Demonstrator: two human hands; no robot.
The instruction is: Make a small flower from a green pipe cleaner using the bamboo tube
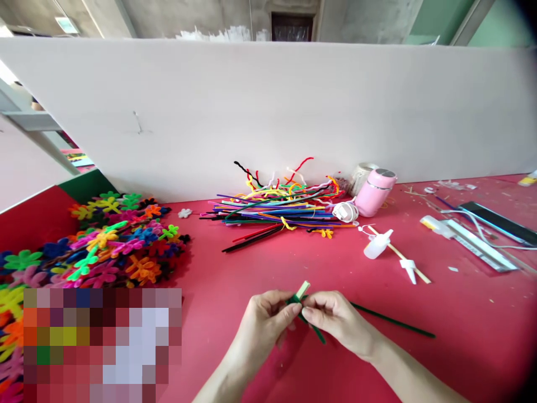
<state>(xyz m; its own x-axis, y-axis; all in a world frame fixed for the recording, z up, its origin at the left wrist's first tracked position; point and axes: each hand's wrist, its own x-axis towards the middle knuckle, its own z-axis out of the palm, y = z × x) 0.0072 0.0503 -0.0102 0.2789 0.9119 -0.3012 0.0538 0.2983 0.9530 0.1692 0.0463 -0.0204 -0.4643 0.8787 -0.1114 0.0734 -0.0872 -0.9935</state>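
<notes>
Fingers of the left hand point(268, 319) are closed in a pinch on a dark green pipe cleaner point(392, 320) at the point where it meets a short pale stick point(302, 290). Fingers of the right hand point(333, 316) are likewise closed on the same pipe cleaner, thumb and forefinger touching it just beside the left thumb. The stick's tip protrudes upward between the two hands, tilted. Whether the pipe cleaner is wound around the stick cannot be determined. One end of the pipe cleaner trails right across the red bench point(461, 347); a shorter end shows below the right hand.

Beyond the hands, well apart, lies a loose bundle of pipe cleaners point(277, 210) in mixed colours. To its right a pink cylindrical container point(375, 192) lies tilted, touching a white round object point(346, 211). A thin wooden stick point(398, 254) with white pieces on it lies nearby. At left, a heap of finished pipe-cleaner flowers point(109, 240) covers the bench. A white partition board point(293, 106) stands behind.
</notes>
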